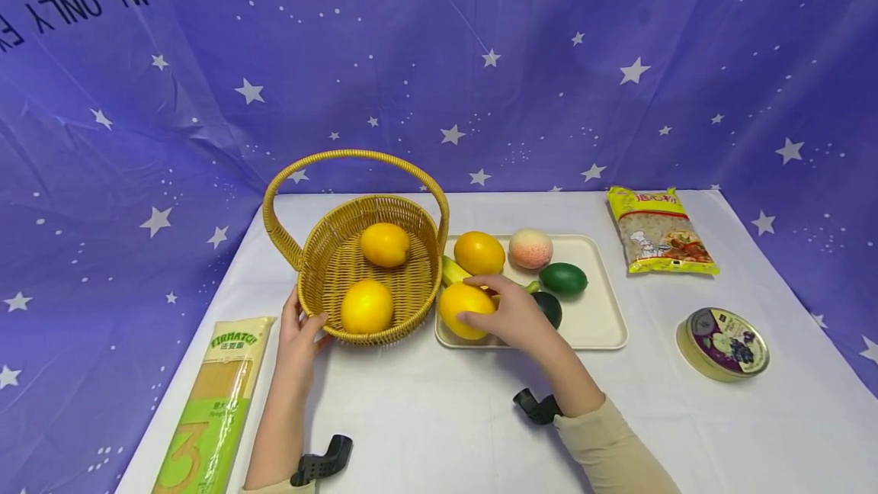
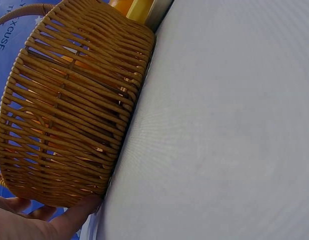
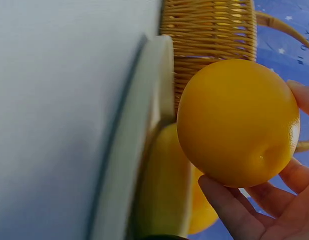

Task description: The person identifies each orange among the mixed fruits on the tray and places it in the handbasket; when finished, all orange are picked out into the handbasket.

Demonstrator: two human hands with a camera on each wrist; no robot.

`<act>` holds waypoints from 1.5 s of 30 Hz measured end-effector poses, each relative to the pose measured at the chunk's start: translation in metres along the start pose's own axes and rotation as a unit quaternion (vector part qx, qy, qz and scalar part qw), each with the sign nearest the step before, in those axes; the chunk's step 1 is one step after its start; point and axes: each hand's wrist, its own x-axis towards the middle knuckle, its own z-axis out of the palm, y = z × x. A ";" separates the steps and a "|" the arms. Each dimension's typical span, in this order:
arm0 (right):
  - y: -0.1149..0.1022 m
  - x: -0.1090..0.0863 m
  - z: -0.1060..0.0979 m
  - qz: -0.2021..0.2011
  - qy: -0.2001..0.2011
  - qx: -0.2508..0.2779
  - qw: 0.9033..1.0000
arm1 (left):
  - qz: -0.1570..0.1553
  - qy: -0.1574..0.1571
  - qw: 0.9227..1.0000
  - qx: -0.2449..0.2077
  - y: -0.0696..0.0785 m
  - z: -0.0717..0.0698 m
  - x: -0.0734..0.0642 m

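Observation:
The left hand holds the near left side of a wicker basket with a tall arched handle. In the left wrist view the thumb lies along the basket's lower wall. Inside the basket are two yellow-orange fruits, one mango-like and one rounder. The right hand grips a smooth, roundish yellow-orange fruit between thumb and fingers, over the left end of a cream tray. A banana, partly hidden, lies in the tray beside it.
Also in the tray are another yellow-orange fruit, a peach, a green oval fruit and a dark fruit partly behind the right hand. A spaghetti pack lies left; a yellow bag and round tin stand right.

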 end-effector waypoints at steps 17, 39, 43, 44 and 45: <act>-0.050 0.020 0.004 -0.090 0.026 0.112 0.989 | -0.004 0.005 1.000 0.001 -0.001 0.000 0.000; -0.058 0.057 0.059 -0.165 0.056 -0.093 0.980 | -0.002 0.005 1.000 0.007 0.001 0.002 0.001; -0.057 0.056 0.061 -0.171 0.055 -0.101 0.979 | -0.003 0.007 1.000 0.005 0.001 0.002 0.001; -0.056 0.056 0.061 -0.174 0.053 -0.101 0.978 | -0.004 0.008 1.000 0.005 0.001 0.001 0.001; -0.056 0.056 0.062 -0.177 0.052 -0.102 0.978 | -0.004 0.009 1.000 0.005 0.001 0.001 0.000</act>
